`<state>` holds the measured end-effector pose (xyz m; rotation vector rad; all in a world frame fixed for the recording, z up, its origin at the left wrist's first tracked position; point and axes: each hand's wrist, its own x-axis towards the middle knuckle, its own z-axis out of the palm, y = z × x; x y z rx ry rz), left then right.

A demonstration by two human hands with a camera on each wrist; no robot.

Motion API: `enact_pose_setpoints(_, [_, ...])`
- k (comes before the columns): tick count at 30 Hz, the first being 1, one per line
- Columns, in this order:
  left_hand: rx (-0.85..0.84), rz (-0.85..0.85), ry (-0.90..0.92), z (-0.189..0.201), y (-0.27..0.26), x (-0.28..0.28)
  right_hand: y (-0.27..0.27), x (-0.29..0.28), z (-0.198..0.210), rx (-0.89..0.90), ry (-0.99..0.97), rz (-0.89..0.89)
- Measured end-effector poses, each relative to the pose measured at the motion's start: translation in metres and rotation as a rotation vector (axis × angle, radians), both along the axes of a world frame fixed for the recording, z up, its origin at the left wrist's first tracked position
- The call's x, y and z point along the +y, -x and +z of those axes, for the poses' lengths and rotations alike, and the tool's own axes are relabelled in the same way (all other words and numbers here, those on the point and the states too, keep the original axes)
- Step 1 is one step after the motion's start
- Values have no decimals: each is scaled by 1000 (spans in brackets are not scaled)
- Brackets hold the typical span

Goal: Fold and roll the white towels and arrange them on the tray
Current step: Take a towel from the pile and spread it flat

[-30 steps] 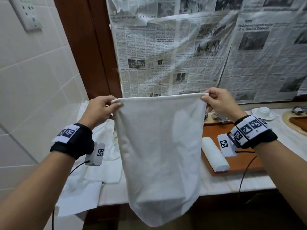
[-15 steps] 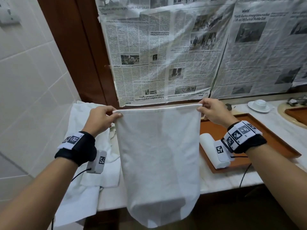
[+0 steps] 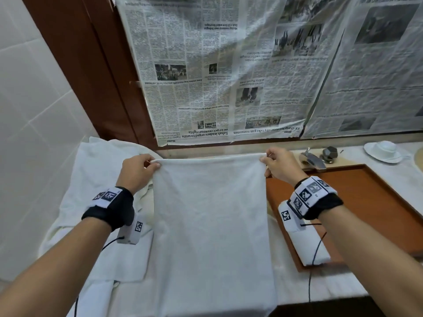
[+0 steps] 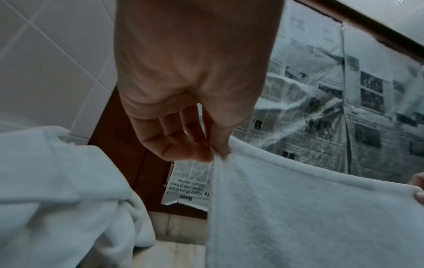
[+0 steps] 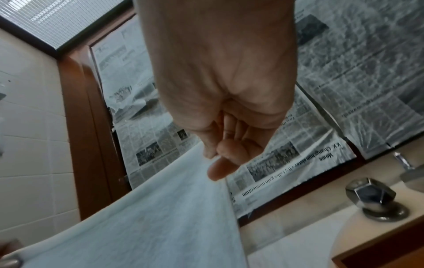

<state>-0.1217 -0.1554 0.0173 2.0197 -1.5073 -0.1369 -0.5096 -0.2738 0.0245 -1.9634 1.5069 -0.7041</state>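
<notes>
In the head view, the left hand [image 3: 137,172] and the right hand [image 3: 280,167] each pinched an upper corner of a doubled white towel [image 3: 210,225], stretching its top edge level across the centre of the frame while its body draped down over the tabletop [image 3: 288,287] toward the lower edge. One rolled towel [image 3: 307,245] lay at the near left end of the wooden tray [image 3: 375,202] on the right; a heap of unfolded towels [image 3: 98,179] sat at the left.

In the left wrist view, thumb and forefinger clamped the towel's corner hem [image 4: 220,154] at mid-frame, the other fingers curled.

In the right wrist view, the thumb and fingertips [image 5: 218,170] nipped the opposite corner, with a faucet knob [image 5: 371,195] at the lower right.

The fold step seemed to be in hand. The next move probably called for laying the towel flat and square on the tabletop, corners kept level, before rolling.
</notes>
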Motion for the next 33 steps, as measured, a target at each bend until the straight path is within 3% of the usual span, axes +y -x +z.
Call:
enact_pose_setpoints(8, [222,67,-95,-47,-9,-55,-24,-60,-52,-135,-230,-7])
enact_pose_setpoints(13, [328,103,-140,-80,-21,-96,-46,-100,-82,-185,-295,-102])
enact_pose_setpoints(18, [298,98,-217,-121,-40,-143,-69,-142,-117,-246,-390,-189])
enact_pose_setpoints(24, [284,104,-339,-166,-58,-193,-92,-185,-160,-188,-455,-262])
enact_pose_setpoints(29, [154,128,-422,-186,-68,-221,-106,-209,-185,-150,-410,-365])
enact_pose_setpoints(33, [182,179,-404,-197,-67,-234,-112,-220,-194,-65,-365,-412])
